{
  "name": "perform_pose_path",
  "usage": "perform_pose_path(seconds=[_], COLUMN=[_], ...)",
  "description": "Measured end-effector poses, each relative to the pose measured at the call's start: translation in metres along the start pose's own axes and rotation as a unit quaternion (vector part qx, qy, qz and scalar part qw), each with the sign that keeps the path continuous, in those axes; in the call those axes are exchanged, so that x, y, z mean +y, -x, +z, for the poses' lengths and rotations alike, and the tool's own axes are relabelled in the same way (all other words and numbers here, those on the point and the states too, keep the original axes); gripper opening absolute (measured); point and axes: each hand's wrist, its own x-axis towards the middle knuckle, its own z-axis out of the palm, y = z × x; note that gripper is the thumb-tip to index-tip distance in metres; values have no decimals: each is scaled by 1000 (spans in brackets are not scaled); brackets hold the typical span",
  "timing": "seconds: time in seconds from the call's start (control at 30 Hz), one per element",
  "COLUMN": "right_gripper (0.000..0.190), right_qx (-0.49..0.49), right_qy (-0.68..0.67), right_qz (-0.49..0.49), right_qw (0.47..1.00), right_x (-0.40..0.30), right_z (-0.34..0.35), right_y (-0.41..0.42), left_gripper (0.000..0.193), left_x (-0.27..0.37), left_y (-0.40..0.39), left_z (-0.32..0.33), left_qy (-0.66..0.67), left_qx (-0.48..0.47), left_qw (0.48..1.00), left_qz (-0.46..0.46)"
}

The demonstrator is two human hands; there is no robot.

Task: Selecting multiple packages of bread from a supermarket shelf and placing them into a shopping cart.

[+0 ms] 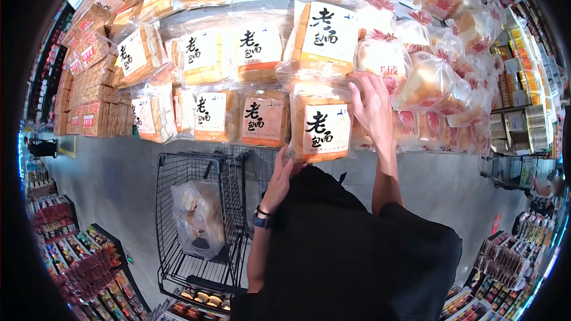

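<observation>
In front of my body a clear-wrapped loaf of bread (325,131) juts out past the front row of the display, its white and orange label with black writing facing up. The fingers of my left hand (280,183) grip its lower left corner. My right hand (372,100) is at its upper right edge, fingers bent over the clear wrapper. Just behind lies a similar larger-looking loaf pack (328,38). To the left are more packs of the same kind, such as one loaf pack (263,118) beside the held one.
A black wire shopping cart (200,223) stands at my left with a clear plastic bag of bread (198,218) inside. Bagged white loaves (428,80) are heaped on the right. Stacked brown packets (89,93) fill the left end. Snack racks (89,267) stand behind.
</observation>
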Motion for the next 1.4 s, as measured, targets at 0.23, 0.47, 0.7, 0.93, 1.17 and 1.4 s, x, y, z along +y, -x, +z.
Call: perform_pose_path(seconds=[0.23, 0.47, 0.7, 0.93, 1.17, 1.4], right_gripper=[18, 18, 32, 34, 30, 50], right_qx=[-44, -27, -44, -100, -121, -213], right_qy=[-9, -13, -54, -78, -179, -181], right_qz=[9, 7, 30, 64, 139, 97], right_qw=[999, 1000, 997, 990, 966, 955], right_x=[-3, -5, -1, -7, -4, -13], right_z=[13, 15, 14, 18, 23, 7], right_y=[1, -5, -9, -3, -6, -20], left_gripper=[52, 34, 31, 35, 32, 30], left_x=[-9, -24, -26, -32, -33, -42], left_y=[-13, -16, 8, 13, 11, 8], left_z=[-3, -6, -32, -34, -32, -31], left_qy=[26, -20, -71, -87, -97, -103], left_qx=[55, 110, 185, 230, 219, 247], left_qw=[998, 993, 980, 967, 967, 958], left_qz=[-26, 43, 27, 68, 86, 100])
